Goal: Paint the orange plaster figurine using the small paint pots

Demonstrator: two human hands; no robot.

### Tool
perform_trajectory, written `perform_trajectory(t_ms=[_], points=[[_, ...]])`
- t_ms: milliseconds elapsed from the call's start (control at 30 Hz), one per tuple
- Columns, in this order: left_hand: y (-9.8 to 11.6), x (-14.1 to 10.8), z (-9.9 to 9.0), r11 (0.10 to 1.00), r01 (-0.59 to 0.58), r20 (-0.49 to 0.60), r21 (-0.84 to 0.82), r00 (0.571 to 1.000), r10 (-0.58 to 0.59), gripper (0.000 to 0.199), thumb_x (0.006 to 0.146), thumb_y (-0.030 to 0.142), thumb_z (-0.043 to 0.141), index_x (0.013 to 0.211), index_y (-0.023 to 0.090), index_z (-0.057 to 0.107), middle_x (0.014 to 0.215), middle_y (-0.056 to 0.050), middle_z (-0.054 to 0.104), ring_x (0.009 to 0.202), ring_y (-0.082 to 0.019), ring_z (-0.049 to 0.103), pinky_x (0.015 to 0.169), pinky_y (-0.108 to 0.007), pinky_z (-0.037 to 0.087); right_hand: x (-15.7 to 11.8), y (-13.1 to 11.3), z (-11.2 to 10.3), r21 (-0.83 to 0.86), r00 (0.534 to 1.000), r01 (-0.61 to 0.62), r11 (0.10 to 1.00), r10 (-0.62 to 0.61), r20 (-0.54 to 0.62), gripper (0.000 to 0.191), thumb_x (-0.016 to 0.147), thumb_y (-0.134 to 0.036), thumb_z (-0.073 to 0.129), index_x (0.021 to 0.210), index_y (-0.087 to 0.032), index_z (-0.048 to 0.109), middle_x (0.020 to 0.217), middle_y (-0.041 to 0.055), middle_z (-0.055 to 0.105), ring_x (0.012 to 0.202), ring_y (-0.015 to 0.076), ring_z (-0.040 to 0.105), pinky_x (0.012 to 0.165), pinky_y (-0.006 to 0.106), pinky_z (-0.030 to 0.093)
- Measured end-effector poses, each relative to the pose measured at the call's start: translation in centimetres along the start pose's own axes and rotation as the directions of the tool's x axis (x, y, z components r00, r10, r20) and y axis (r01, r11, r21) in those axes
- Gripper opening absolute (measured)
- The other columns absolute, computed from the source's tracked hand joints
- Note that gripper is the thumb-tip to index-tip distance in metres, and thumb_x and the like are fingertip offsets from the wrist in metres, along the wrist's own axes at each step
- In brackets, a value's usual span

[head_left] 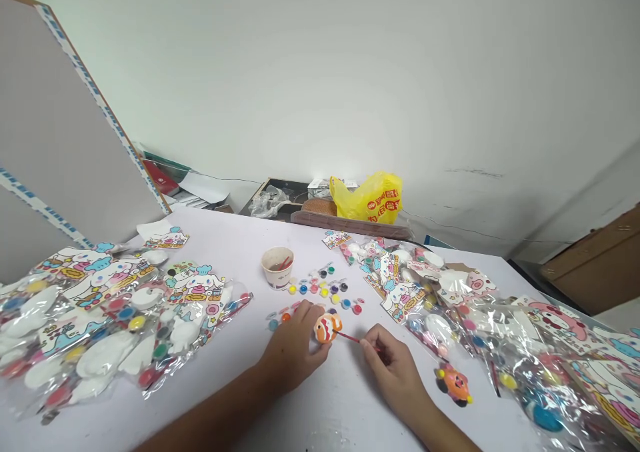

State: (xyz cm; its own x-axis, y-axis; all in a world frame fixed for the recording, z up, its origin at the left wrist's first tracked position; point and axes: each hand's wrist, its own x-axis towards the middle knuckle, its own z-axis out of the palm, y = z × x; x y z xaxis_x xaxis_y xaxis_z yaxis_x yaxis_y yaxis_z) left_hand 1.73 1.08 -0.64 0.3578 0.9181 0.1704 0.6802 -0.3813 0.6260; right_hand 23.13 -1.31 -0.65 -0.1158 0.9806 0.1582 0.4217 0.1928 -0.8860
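Perilously near the paint pots [335, 299], a fish figurine [327, 328] sits gripped in the left hand [295, 345] as the right hand [395, 365] pinches a red brush [349, 337]; a slip could smear its stripes.

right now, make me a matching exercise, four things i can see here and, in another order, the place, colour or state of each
Things:
1. cup
2. brush
3. shopping bag
4. fish

Place, colour or state:
A. yellow with red print
B. orange and white, held in the left hand
C. upright, with a red stick leaning inside
D. held in the right hand

Right pairs: 1-C, 2-D, 3-A, 4-B
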Motion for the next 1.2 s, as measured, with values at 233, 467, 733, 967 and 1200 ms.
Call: perform_trajectory(t_ms=[233,467,733,967,1200], points=[[0.12,0.05,-0.16,1.0,0.008,0.012,-0.012,1.0,-0.008,0.029,0.081,0.023,0.056,0.111,0.025,0.052,0.111,-0.006,0.056,0.102,-0.024,0.058,0.082,-0.031,0.05,0.07,0.12,-0.03,-0.012,0.999,-0.011,1.0,0.011,-0.04,0.039,0.089,-0.05,0.05,0.064,-0.022,0.04,0.058,-0.0051,0.036,0.056,0.0133,0.034,0.053,0.025,0.03],[0.05,0.08,-0.1,1.0,0.003,0.003,-0.03,1.0,-0.003,0.03,0.082,0.024,0.055,0.111,0.025,0.051,0.111,-0.006,0.057,0.105,-0.024,0.057,0.085,-0.033,0.049,0.05,0.49,-0.01,-0.014,1.0,-0.026,1.0,0.026,-0.011,0.034,0.091,-0.045,0.048,0.066,-0.023,0.039,0.06,-0.0051,0.034,0.057,0.0136,0.033,0.054,0.026,0.027],[0.03,0.03,-0.13,0.999,-0.005,-0.003,-0.048,1.0,0.004,0.029,0.082,0.025,0.055,0.111,0.024,0.051,0.11,-0.006,0.057,0.104,-0.024,0.058,0.084,-0.033,0.049,-0.03,0.49,-0.05,0.007,1.0,-0.02,1.0,0.02,0.017,0.034,0.092,-0.045,0.047,0.068,-0.022,0.041,0.061,-0.005,0.035,0.058,0.0139,0.033,0.055,0.026,0.027],[-0.15,0.06,0.03,0.998,-0.008,-0.004,-0.054,1.0,0.008,0.032,0.082,0.025,0.055,0.113,0.024,0.05,0.113,-0.006,0.057,0.107,-0.024,0.057,0.086,-0.033,0.048,-0.13,0.54,-0.15,0.004,1.0,-0.018,1.0,0.018,-0.014,0.034,0.093,-0.044,0.046,0.068,-0.023,0.04,0.062,-0.005,0.034,0.058,0.014,0.033,0.055,0.026,0.027],[-0.03,0.04,-0.21,0.999,0.0,0.012,-0.05,1.0,0.001,0.033,0.083,0.028,0.056,0.115,0.024,0.05,0.112,-0.006,0.057,0.104,-0.024,0.057,0.085,-0.033,0.049,-0.23,0.76,-0.16,-0.015,1.0,0.004,1.0,-0.005,-0.016,0.033,0.093,-0.043,0.045,0.067,-0.023,0.037,0.061,-0.0052,0.034,0.058,0.0139,0.033,0.054,0.026,0.027]])
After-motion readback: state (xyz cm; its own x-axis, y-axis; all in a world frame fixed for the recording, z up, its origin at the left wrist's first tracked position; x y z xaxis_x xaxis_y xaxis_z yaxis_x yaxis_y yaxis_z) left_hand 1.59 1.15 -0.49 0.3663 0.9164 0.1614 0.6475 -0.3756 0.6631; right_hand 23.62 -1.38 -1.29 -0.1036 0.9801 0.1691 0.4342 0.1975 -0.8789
